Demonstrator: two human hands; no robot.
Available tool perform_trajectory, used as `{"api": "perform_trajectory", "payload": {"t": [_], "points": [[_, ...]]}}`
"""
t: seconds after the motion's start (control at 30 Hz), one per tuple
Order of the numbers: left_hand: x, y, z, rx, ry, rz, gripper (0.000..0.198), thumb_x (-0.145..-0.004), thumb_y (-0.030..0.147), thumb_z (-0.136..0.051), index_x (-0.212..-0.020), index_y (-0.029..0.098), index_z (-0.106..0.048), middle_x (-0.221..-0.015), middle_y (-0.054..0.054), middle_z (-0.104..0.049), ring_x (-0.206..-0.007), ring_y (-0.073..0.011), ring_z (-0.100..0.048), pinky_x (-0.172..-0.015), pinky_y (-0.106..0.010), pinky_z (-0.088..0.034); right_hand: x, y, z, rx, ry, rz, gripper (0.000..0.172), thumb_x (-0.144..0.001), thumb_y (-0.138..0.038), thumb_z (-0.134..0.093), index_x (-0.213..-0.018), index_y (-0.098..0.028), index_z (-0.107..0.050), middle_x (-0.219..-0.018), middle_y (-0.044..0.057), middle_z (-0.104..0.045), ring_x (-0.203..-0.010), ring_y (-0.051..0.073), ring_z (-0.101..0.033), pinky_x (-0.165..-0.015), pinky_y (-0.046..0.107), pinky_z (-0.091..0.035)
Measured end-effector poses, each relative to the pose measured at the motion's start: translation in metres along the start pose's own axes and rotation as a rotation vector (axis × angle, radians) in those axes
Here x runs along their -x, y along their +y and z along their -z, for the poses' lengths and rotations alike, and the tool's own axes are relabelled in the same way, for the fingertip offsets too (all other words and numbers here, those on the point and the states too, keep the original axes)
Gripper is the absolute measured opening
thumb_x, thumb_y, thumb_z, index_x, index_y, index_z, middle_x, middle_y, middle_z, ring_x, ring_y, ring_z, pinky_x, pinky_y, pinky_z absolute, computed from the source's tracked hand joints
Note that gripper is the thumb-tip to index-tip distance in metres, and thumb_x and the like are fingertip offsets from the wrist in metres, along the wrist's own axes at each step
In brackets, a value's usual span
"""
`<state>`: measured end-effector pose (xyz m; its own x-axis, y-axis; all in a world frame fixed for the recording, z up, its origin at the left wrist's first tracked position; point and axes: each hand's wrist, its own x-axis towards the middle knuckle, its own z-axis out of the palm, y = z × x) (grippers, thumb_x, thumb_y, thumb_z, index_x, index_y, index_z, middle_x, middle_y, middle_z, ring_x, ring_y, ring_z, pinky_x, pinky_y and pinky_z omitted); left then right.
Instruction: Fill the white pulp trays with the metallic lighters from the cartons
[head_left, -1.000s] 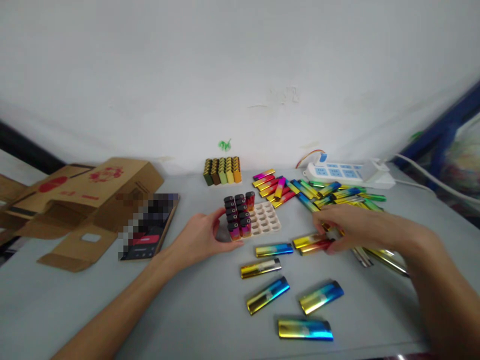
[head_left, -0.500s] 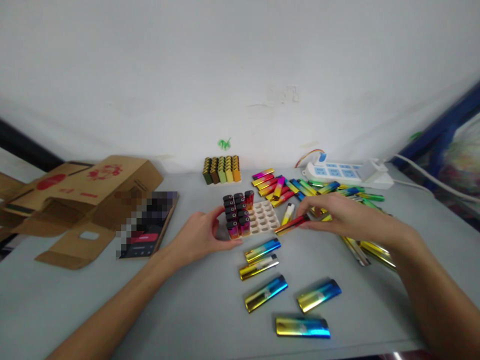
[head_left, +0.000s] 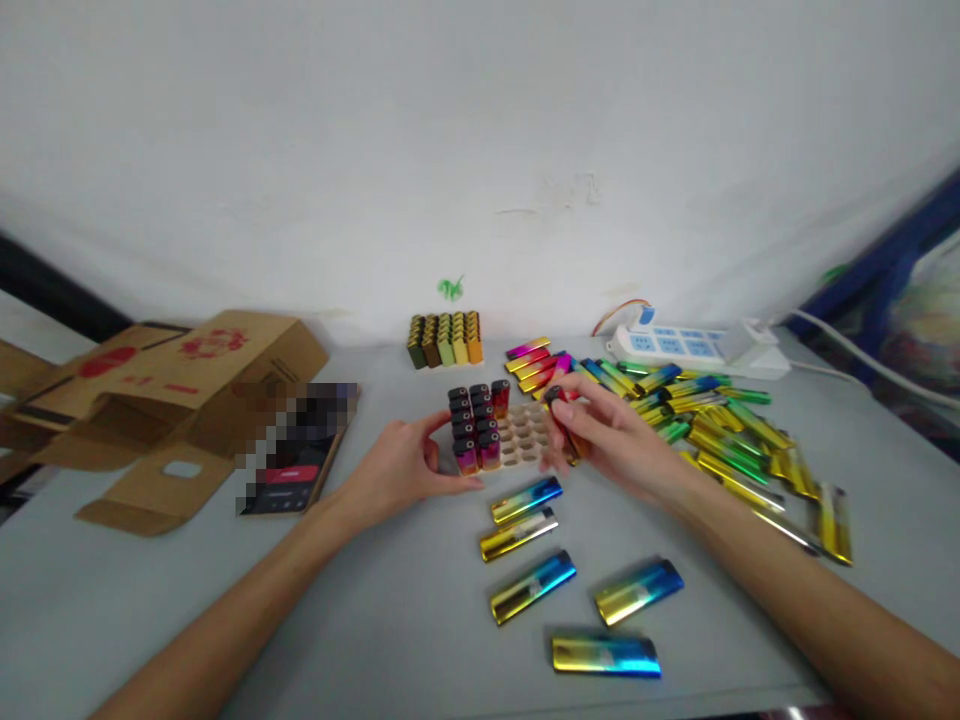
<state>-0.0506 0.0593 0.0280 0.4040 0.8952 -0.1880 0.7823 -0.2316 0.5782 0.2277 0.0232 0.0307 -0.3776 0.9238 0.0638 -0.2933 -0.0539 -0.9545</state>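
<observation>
A pale tray with rows of holes lies mid-table. Its left columns hold several upright purple-red lighters with black tops, and one red lighter stands at the back of the following column. My left hand grips the tray's left end, thumb at the front corner and fingers behind. Just right of the tray, my right hand holds a red lighter, tilted nearly upright, its black top up between thumb and fingers. Several blue-and-gold lighters lie in front of the tray.
Against the wall stands a filled block of lighters. Loose shiny lighters are heaped at the right, before a white power strip. An open cardboard box and a partly blurred phone-like screen are at the left.
My right hand has moved left to the tray's right edge and turned the red lighter from lying nearly flat to nearly upright. My left hand stays at the tray.
</observation>
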Motion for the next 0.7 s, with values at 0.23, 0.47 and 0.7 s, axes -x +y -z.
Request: {"api": "perform_trajectory", "payload": {"t": [0.23,0.47,0.7], "points": [[0.001,0.0,-0.001,-0.013,-0.004,-0.029,0.077,-0.071,0.07,-0.084,-0.123,0.016,-0.066,-0.052,0.01,-0.058,-0.049,-0.0149,-0.051,-0.05,-0.025,-0.028,0.001,0.0,-0.01,0.368,0.108,0.023,0.037,-0.1,-0.061,-0.064,-0.099,-0.024,-0.06,-0.063,-0.009,-0.043,-0.052,0.01,-0.035,-0.045,0.024,-0.025],[0.001,0.001,-0.003,-0.04,0.017,-0.057,0.074,-0.074,0.069,-0.082,-0.122,0.015,-0.066,-0.052,0.011,-0.053,-0.049,-0.0139,-0.048,-0.05,-0.025,-0.026,0.001,0.008,-0.019,0.799,0.358,0.144,0.049,-0.094,-0.052,-0.055,-0.058,-0.025,-0.037,-0.055,-0.005,-0.034,-0.053,0.011,-0.031,-0.05,0.029,-0.022],[0.001,0.001,-0.004,-0.047,0.033,-0.059,0.071,-0.073,0.067,-0.082,-0.12,0.015,-0.067,-0.052,0.01,-0.053,-0.049,-0.014,-0.048,-0.052,-0.026,-0.027,-0.001,0.012,-0.018,0.808,0.378,0.098,0.038,-0.089,-0.047,-0.052,-0.06,-0.025,-0.04,-0.055,-0.005,-0.037,-0.053,0.012,-0.034,-0.051,0.029,-0.024]]}}
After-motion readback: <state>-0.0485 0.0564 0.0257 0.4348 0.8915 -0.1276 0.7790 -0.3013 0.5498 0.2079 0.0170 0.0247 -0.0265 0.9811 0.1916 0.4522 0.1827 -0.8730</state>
